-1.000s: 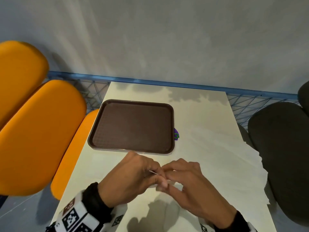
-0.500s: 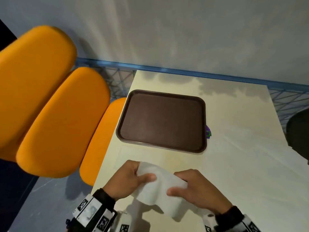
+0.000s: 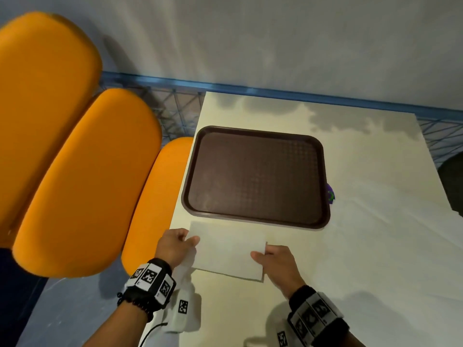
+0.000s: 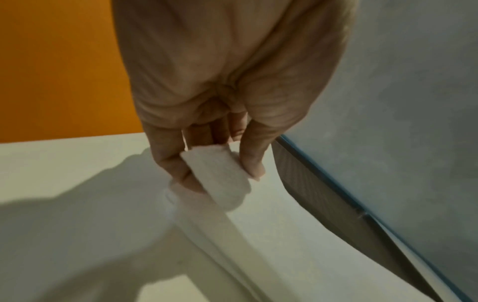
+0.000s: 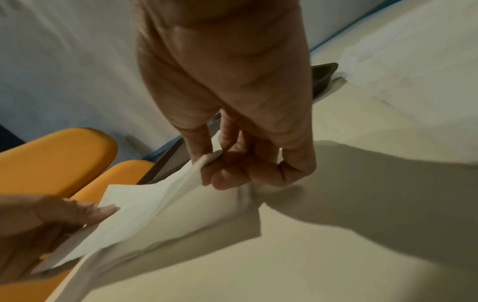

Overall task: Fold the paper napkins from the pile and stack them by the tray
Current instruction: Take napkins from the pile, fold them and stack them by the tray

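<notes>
Pinching a white napkin (image 3: 226,251) at both ends, left hand (image 3: 174,245) and right hand (image 3: 278,265), just below the brown tray (image 3: 255,176) at frame centre.

The left hand (image 4: 227,85) pinches a rolled napkin edge (image 4: 220,173) in its grip just above the pale bench (image 4: 77,183); the dark tray (image 4: 323,204) lies just beside.

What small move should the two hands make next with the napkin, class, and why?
Probably lower the napkin flat onto the table. The left hand and right hand each pinch an end, holding it spread just in front of the brown tray, still not folded.
</notes>
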{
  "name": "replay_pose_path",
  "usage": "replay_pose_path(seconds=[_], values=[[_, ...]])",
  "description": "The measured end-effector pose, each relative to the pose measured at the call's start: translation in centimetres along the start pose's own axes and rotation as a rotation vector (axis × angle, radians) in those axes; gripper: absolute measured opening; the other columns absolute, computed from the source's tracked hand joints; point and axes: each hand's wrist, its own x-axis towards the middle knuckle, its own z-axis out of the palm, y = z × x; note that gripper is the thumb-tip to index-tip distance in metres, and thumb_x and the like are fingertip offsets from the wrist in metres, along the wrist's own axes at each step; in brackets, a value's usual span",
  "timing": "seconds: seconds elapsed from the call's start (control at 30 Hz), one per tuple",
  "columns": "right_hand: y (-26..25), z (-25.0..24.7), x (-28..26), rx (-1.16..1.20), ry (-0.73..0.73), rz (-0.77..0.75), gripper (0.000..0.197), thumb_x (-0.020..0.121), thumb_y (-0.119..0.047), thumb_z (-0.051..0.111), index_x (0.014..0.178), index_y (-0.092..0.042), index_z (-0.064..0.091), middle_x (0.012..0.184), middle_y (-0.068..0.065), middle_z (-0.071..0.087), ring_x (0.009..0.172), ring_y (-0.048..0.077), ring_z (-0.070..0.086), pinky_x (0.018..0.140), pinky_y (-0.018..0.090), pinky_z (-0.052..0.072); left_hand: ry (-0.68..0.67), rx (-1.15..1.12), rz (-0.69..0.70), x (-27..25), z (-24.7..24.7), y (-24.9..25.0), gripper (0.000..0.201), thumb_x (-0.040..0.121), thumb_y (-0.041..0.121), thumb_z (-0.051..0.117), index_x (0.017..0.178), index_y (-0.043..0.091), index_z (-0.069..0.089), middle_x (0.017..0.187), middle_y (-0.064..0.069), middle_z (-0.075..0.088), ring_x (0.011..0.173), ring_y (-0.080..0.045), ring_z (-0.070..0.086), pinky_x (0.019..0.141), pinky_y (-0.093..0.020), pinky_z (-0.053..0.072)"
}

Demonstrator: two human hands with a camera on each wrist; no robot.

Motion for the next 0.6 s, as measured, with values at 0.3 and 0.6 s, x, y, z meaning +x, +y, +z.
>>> replay_pose_path(seconds=[0.3, 0.6], values=[[-0.3, 1.5, 1.2, -0.137, 0.161, 0.015, 0.046, 0.081, -0.039, 0.07, 0.051, -0.015, 0.045, 0.055, 0.003, 0.058, 0.058, 0.016, 0.054, 0.066, 0.032, 0.051, 0.151, 0.155, 0.01, 0.6, 1.0, 0.9, 0.033, 0.087, 0.021, 0.074, 0.062, 0.011, 0.055, 0.062, -0.003, 0.054, 0.061, -0.018, 0.047, 0.055, -0.024, 0.037], [-0.5, 1.9, 0.5, -0.247, 0.188, 0.034, 0.038, 0.084, -0.052, 0.067, 0.064, -0.022, 0.054, 0.071, -0.006, 0.064, 0.078, 0.021, 0.063, 0.079, 0.038, 0.056, 0.202, 0.217, 0.023, 0.6, 1.1, 0.9, 0.023, 0.09, 0.025, 0.072, 0.08, 0.009, 0.058, 0.074, -0.004, 0.06, 0.069, -0.018, 0.052, 0.061, -0.027, 0.039]])
